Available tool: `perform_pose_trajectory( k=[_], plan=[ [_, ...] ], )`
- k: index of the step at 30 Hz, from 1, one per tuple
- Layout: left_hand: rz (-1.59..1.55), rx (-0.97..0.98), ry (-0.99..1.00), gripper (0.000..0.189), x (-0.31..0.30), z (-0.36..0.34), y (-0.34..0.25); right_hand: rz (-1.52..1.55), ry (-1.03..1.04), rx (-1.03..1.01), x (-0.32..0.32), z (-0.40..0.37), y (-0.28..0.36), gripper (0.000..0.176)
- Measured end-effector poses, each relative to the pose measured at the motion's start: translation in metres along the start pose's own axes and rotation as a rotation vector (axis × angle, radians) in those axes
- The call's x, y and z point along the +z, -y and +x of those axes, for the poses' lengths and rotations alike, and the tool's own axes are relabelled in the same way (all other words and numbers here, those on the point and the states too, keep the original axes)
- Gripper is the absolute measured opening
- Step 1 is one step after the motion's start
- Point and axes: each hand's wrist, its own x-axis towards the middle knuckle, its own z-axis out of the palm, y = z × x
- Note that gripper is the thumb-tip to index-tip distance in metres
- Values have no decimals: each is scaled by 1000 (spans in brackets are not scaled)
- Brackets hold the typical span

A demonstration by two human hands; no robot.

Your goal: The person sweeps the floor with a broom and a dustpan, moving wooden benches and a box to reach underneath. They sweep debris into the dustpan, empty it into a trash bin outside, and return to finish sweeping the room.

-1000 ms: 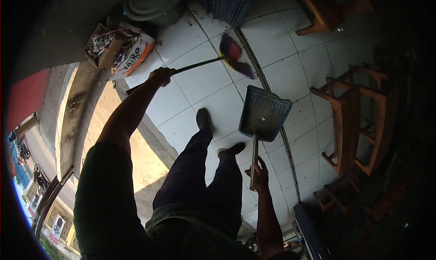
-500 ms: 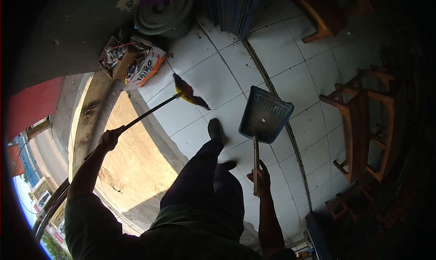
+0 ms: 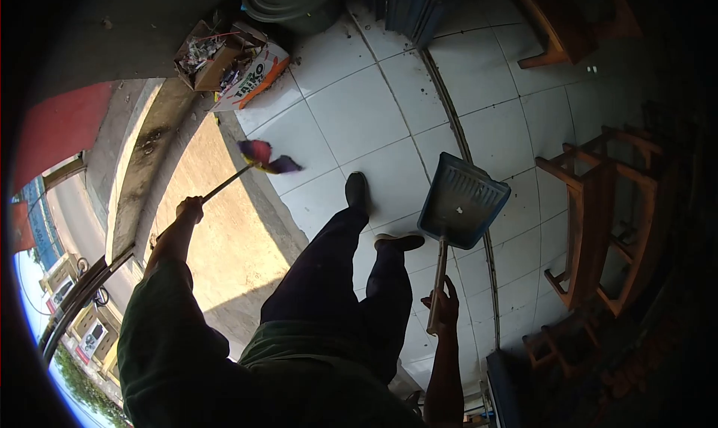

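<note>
My left hand (image 3: 190, 209) is closed round the thin handle of a broom. The broom's red, purple and yellow head (image 3: 268, 158) hangs over the edge of the white tiles, left of my shoes. On the right, my right hand (image 3: 443, 307) grips the pale handle of a blue dustpan (image 3: 464, 201). A small white scrap (image 3: 459, 210) lies in the pan, which is held over the tiled floor (image 3: 389, 166).
Cardboard boxes (image 3: 213, 74) with litter and a printed bag (image 3: 254, 77) stand at the upper left, beside a lidded bin (image 3: 293, 2). Wooden benches (image 3: 591, 226) are at the right. A metal track (image 3: 451, 106) crosses the floor. Sunlit concrete (image 3: 213, 233) borders the tiles.
The broom head has swung left and down towards the tile edge. My right foot has moved forward, and the dustpan has shifted slightly right in view.
</note>
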Motion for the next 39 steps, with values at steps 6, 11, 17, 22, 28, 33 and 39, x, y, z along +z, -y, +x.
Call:
perform_pose_trajectory(
  k=[6, 11, 17, 22, 28, 33, 39],
  plan=[
    [-35, -389, 50, 21, 86, -153, 149, 35, 4, 43, -3, 19, -4, 46],
    [-629, 30, -338, 30, 69, -185, 99, 80, 94, 26, -6, 38, -5, 46],
    [-949, 673, -695, 36, -34, -41, -73, 18, 113, -19, -20, 42, -15, 50],
    [-604, 508, -677, 41, -138, 125, -173, -90, 71, -25, -9, 44, -16, 48],
    [-321, -82, -19, 35, 15, 4, 15, -67, 85, 48, 31, 41, -4, 47],
    [-70, -458, 38, 27, 75, -138, 152, 57, 154, 39, 43, 33, -8, 45],
    [-723, 182, -353, 34, 59, -190, 151, 132, 110, -7, 21, 29, -18, 45]
  ],
)
